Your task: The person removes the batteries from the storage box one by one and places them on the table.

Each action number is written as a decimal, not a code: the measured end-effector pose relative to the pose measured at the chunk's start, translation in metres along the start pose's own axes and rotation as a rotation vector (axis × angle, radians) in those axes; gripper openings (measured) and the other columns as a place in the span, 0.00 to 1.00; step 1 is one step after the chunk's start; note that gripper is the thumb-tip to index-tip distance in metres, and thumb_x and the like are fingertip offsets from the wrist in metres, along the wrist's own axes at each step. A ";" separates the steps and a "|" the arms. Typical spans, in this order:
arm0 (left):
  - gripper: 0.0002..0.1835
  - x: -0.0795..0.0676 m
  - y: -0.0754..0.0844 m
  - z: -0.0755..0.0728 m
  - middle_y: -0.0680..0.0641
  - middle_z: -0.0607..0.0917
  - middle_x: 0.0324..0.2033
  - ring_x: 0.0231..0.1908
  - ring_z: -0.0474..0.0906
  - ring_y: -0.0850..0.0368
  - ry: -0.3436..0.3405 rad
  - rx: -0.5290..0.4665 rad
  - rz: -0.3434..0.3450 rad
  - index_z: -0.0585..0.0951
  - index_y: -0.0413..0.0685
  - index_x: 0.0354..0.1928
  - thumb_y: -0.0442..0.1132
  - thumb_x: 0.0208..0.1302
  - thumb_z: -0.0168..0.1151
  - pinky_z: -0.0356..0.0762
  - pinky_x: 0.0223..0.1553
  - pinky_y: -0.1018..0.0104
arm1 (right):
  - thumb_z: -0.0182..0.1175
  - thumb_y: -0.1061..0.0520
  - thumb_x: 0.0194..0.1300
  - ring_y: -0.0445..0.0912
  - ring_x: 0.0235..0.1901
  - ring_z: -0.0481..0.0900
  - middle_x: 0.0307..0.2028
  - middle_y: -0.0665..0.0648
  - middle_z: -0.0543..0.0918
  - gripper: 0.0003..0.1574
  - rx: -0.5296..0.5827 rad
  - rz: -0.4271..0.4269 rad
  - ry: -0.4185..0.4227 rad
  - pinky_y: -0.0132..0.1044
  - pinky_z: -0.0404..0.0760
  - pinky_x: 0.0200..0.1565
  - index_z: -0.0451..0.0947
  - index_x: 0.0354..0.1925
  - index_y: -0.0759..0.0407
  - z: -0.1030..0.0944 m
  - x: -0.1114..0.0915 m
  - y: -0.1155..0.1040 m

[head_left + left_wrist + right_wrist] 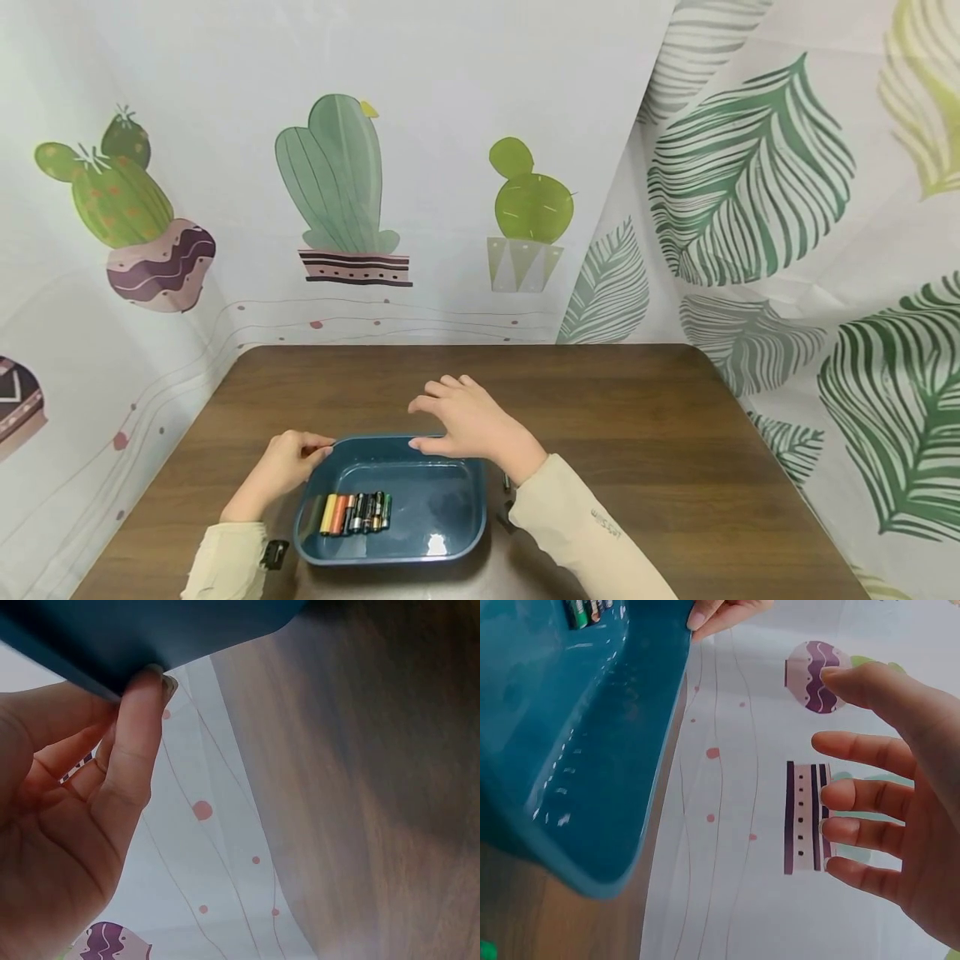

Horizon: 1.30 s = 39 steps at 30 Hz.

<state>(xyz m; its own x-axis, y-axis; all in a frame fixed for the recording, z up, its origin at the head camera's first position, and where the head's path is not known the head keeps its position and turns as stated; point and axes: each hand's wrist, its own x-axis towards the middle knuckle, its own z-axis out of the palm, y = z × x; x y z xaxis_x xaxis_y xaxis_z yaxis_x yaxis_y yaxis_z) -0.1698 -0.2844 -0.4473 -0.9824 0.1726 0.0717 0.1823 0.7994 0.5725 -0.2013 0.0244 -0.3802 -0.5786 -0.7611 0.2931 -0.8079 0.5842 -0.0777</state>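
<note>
A dark blue rectangular tray (442, 508) sits on the table, its rim pinched at the back left corner between thumb and fingers of my left hand (283, 467). The left wrist view shows that left hand (90, 772) with its thumb against the tray's outer wall (202, 630). Several batteries (356, 513) lie side by side in the left part of the tray, yellow and orange ones at the left, mostly black ones beside them. Over the tray's back right edge hovers my right hand (472, 421), fingers spread and holding nothing. In the right wrist view the right hand (900, 795) is apart from the rim.
A small battery-like piece (507, 482) lies on the table right of the tray, partly hidden by the right wrist. The brown wooden table (637, 417) extends behind and to the right. A cloth printed with cacti and leaves (450, 167) hangs behind it.
</note>
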 end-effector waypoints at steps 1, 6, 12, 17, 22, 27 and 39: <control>0.09 0.000 0.000 0.000 0.48 0.82 0.24 0.14 0.71 0.61 -0.001 -0.001 -0.002 0.85 0.34 0.43 0.30 0.62 0.63 0.70 0.17 0.68 | 0.59 0.35 0.62 0.43 0.45 0.73 0.43 0.45 0.79 0.26 -0.001 -0.006 -0.001 0.39 0.70 0.45 0.79 0.52 0.44 0.000 0.002 -0.001; 0.09 0.000 -0.002 0.001 0.48 0.83 0.25 0.14 0.71 0.62 0.000 0.002 -0.002 0.85 0.35 0.43 0.30 0.62 0.62 0.71 0.18 0.68 | 0.59 0.34 0.62 0.43 0.45 0.73 0.43 0.45 0.78 0.25 -0.015 -0.014 -0.027 0.38 0.69 0.46 0.79 0.52 0.44 0.001 0.009 -0.006; 0.09 -0.001 -0.002 -0.001 0.47 0.83 0.26 0.15 0.71 0.62 0.002 0.003 -0.007 0.85 0.34 0.43 0.30 0.62 0.62 0.71 0.18 0.68 | 0.60 0.34 0.61 0.42 0.47 0.74 0.43 0.44 0.79 0.24 -0.002 -0.035 -0.111 0.40 0.71 0.50 0.81 0.49 0.43 0.007 0.023 -0.013; 0.09 0.000 -0.001 -0.001 0.46 0.83 0.26 0.15 0.72 0.61 -0.002 0.002 -0.019 0.85 0.34 0.43 0.30 0.62 0.62 0.71 0.18 0.68 | 0.59 0.33 0.62 0.42 0.48 0.74 0.45 0.44 0.79 0.25 0.014 -0.043 -0.189 0.44 0.70 0.57 0.81 0.50 0.43 0.013 0.034 -0.024; 0.09 0.001 -0.001 -0.001 0.46 0.83 0.26 0.16 0.72 0.61 0.004 0.003 -0.019 0.85 0.34 0.42 0.29 0.61 0.62 0.71 0.18 0.68 | 0.60 0.33 0.61 0.41 0.47 0.74 0.45 0.45 0.80 0.26 0.005 -0.055 -0.208 0.42 0.71 0.56 0.81 0.50 0.44 0.020 0.044 -0.033; 0.09 0.002 -0.003 0.000 0.48 0.81 0.24 0.16 0.71 0.60 0.001 0.004 -0.019 0.85 0.35 0.42 0.30 0.61 0.62 0.71 0.18 0.68 | 0.60 0.33 0.60 0.41 0.46 0.74 0.45 0.44 0.80 0.26 -0.001 -0.069 -0.225 0.40 0.72 0.54 0.81 0.50 0.44 0.029 0.050 -0.039; 0.08 0.003 -0.004 0.001 0.49 0.82 0.24 0.17 0.69 0.62 0.032 0.013 0.032 0.86 0.34 0.40 0.29 0.60 0.63 0.69 0.18 0.69 | 0.62 0.32 0.58 0.39 0.46 0.73 0.45 0.43 0.79 0.27 -0.020 -0.071 -0.308 0.35 0.71 0.50 0.82 0.50 0.41 0.049 0.060 -0.048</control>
<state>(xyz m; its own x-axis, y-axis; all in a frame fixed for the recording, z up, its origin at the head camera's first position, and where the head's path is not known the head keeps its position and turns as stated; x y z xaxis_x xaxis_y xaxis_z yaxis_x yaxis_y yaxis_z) -0.1734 -0.2866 -0.4507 -0.9767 0.1803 0.1161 0.2143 0.8010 0.5590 -0.2032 -0.0630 -0.4054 -0.5300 -0.8480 -0.0054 -0.8469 0.5296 -0.0475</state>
